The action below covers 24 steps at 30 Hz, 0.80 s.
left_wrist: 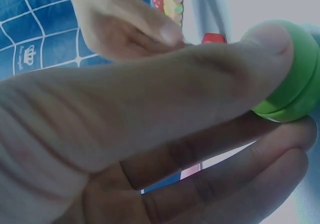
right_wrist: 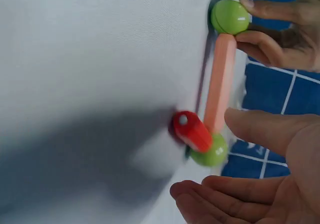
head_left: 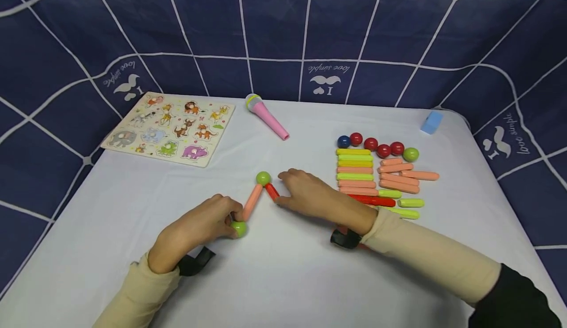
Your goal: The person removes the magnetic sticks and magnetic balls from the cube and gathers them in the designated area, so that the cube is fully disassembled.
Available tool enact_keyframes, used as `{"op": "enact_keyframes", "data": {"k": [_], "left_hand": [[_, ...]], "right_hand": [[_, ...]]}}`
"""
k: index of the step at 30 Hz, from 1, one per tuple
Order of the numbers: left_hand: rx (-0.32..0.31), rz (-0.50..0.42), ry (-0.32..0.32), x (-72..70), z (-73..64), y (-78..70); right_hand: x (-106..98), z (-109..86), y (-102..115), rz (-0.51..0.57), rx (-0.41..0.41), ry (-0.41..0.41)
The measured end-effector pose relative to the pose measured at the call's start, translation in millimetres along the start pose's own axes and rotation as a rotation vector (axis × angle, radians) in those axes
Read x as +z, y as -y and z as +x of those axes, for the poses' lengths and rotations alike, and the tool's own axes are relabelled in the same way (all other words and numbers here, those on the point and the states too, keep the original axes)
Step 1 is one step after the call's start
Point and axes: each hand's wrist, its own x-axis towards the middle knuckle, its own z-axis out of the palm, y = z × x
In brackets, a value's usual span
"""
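My left hand (head_left: 197,227) pinches a green ball (head_left: 239,228) between thumb and fingers, low over the white table. From that ball a salmon-pink stick (head_left: 252,202) runs up to a second green ball (head_left: 263,178). A short red stick (head_left: 271,192) slants away from this upper ball, its free end showing a small round metallic spot in the right wrist view. Beside the red stick is my right hand (head_left: 312,195). The right wrist view shows that hand's thumb and fingers (right_wrist: 235,206) spread apart, with nothing between them.
Right of the hands lie rows of yellow, green, pink and red sticks (head_left: 356,176), partly behind my right forearm. Red, blue and green balls (head_left: 383,151) line up behind them. Further back are an animal puzzle board (head_left: 170,129), a pink toy microphone (head_left: 270,119) and a blue block (head_left: 431,122).
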Motion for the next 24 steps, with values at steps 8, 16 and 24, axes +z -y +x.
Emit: {"op": "enact_keyframes", "data": {"k": [8,16,24], "left_hand": [[0.011,0.001,0.004,0.8,2.3,-1.9],[0.016,0.02,0.001,-1.8,2.3,-3.3],[-0.018,0.006,-0.004,-1.0,-0.4,-2.8]], "right_hand": [[17.7,21.5,8.1,-0.014,-0.039,-0.079],[17.0,20.9,4.3,-0.122,-0.106,-0.101],[12.9,18.8,-2.5,-0.187,-0.141,-0.069]]}}
